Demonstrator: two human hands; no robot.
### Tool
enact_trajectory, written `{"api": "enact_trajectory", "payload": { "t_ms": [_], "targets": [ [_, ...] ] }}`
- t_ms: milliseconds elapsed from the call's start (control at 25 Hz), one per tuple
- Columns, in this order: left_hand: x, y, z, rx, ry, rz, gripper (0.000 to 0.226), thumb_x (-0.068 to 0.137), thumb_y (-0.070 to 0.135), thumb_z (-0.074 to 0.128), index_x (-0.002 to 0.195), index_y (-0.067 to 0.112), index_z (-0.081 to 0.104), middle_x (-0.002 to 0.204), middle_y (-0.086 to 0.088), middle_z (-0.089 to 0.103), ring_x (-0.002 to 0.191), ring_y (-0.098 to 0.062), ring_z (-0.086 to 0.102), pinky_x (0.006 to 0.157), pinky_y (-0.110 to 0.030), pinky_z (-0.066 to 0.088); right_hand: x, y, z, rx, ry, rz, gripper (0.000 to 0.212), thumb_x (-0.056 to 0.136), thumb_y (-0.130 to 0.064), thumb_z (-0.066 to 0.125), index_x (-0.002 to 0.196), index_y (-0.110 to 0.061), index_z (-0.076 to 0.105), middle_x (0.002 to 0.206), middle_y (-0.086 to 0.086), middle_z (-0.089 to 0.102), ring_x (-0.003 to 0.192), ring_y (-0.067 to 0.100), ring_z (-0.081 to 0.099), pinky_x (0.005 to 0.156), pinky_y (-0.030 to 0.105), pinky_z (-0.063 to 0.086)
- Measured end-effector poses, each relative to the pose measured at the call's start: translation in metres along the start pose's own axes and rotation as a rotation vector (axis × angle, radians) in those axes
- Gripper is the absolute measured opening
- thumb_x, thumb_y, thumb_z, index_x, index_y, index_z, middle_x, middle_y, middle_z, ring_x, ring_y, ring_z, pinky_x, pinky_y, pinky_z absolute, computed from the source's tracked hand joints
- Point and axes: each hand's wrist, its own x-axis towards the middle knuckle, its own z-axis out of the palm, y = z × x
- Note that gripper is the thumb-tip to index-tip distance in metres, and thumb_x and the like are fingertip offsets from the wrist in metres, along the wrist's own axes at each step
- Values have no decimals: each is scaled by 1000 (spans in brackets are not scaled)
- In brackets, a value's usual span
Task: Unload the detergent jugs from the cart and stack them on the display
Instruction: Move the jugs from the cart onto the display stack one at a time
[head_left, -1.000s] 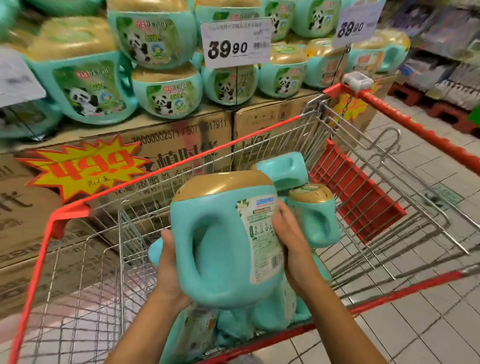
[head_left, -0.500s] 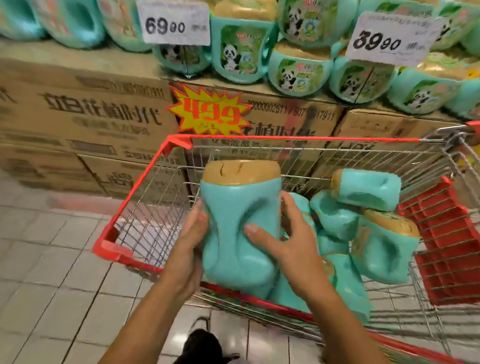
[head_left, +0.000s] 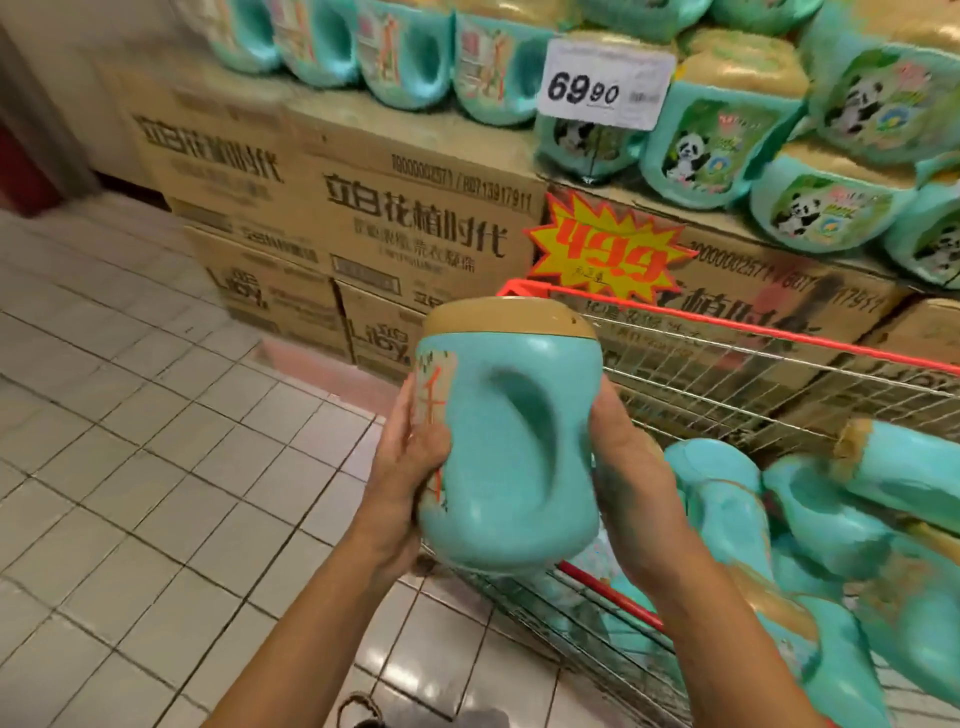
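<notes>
Here the left hand (head_left: 410, 467) and right hand (head_left: 628, 467) clasp the jug (head_left: 511, 441) between curled fingers, upright, left of the cart (head_left: 727, 332), likely for stacking.

There is one camera, worn on the person's head, looking forward and steeply down along both bare forearms. It sits closest to the left hand (head_left: 410, 467) and right hand (head_left: 628, 483), which grip a turquoise plastic detergent jug with a tan cap (head_left: 511, 441) at mid-frame. Beyond them it faces the stacked brown cardboard cartons (head_left: 415, 223). The red-rimmed wire shopping cart (head_left: 727, 379) is cut off by the right edge, and pale tiled floor (head_left: 130, 467) fills the left. The top edge crops the rows of turquoise panda-labelled jugs (head_left: 717, 150) on the cartons. The wide lens bends the margins.
</notes>
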Motion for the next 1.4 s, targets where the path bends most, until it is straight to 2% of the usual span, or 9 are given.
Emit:
{"api": "enact_trajectory", "payload": {
  "t_ms": [120,240,360,480,560,720,880,1280,1400],
  "targets": [
    [0,32,-45,114,134,50,105,46,41,92,138,37,44,117,-1,71,104,-21,70,73,-31,59,22,8,42,-187,-31,-32,58,62,-27,84,114,-24,59,100,-7,73,84,2,70,65,16,53],
    [1,70,-101,206,191,117,78,55,43,84,127,30,57,103,1,75,88,-16,73,63,-22,57,46,26,78,-79,-7,-38,38,64,-21,82,97,-15,65,80,-7,72,71,6,67,62,23,51],
    [0,104,-148,225,233,154,83,50,56,86,120,18,60,101,-4,75,85,-18,73,64,-25,57,72,41,122,58,-79,-4,25,69,-21,79,92,-17,69,86,1,73,77,13,68,65,29,55],
    [1,128,-183,144,214,120,81,51,57,88,118,21,60,107,-10,73,89,-24,73,67,-34,60,96,52,162,53,-192,66,58,53,-49,89,98,-18,71,99,7,73,90,19,68,78,37,56],
    [5,141,-202,136,268,132,81,54,56,87,120,18,59,109,-13,73,90,-27,73,67,-36,59,118,56,187,33,-226,98,60,52,-56,86,99,-21,72,104,7,72,95,20,67,84,39,54],
    [28,162,-233,147,440,209,81,62,55,82,123,10,57,109,-18,71,90,-34,72,68,-40,60,168,69,233,5,-215,113,31,68,-49,76,89,-26,74,96,1,72,90,17,65,83,39,53],
    [83,193,-272,165,558,241,64,65,48,77,116,13,62,104,-14,74,86,-29,73,63,-34,59,243,80,283,-3,-191,116,43,75,-46,70,106,-17,67,112,14,69,108,33,64,100,55,47],
    [234,299,-359,141,629,274,59,64,54,76,112,22,65,105,-10,74,88,-29,74,65,-39,60,439,62,391,-23,-278,70,49,78,-42,70,108,-4,62,101,17,68,85,22,67,67,32,53],
    [270,323,-394,143,624,264,66,63,54,76,117,19,62,104,-11,74,86,-30,74,63,-37,60,480,68,422,11,-270,104,55,76,-40,67,114,-1,60,110,24,67,93,32,67,76,40,56]
  ]
}}
